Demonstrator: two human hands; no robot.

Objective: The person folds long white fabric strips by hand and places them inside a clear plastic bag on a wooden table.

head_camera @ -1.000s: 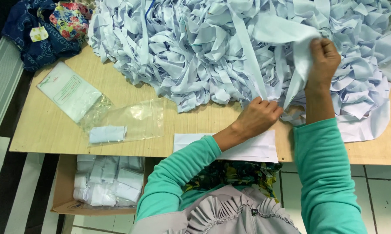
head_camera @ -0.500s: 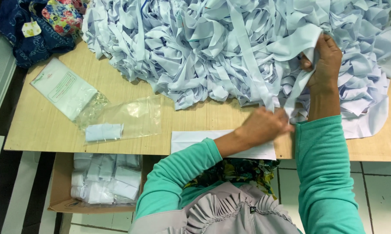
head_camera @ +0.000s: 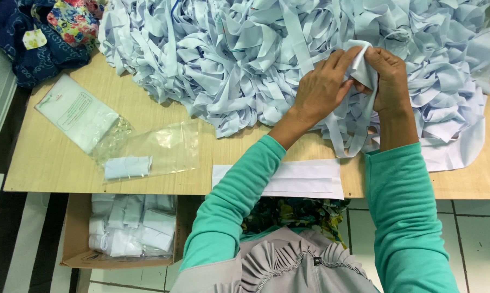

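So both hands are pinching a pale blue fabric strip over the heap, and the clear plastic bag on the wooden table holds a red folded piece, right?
Not quite. The folded piece inside the clear plastic bag is pale blue, not red, as the head view shows. The rest holds: left hand and right hand pinch the pale blue fabric strip over the heap on the wooden table.

The heap of fabric strips [head_camera: 245, 70] was pale blue throughout, as was the strip [head_camera: 360, 65] pinched between the left hand [head_camera: 323, 87] and right hand [head_camera: 389, 76]. Both sleeves [head_camera: 402, 217] were plain teal-green, above a grey pleated garment [head_camera: 288, 266]. The table [head_camera: 55, 163] showed a light tan wood grain. A clear plastic bag [head_camera: 163, 149] enclosed a pale blue folded piece [head_camera: 126, 167]; the flat packet [head_camera: 75, 111] beside it was white with green print. White folded pieces [head_camera: 294, 179] lay at the table's edge. The cardboard box [head_camera: 120, 262] was brown, its folded pieces white. The dark blue cloth [head_camera: 39, 54] bore a speckled pattern, the cloth [head_camera: 71, 21] upon it a multicoloured floral one.
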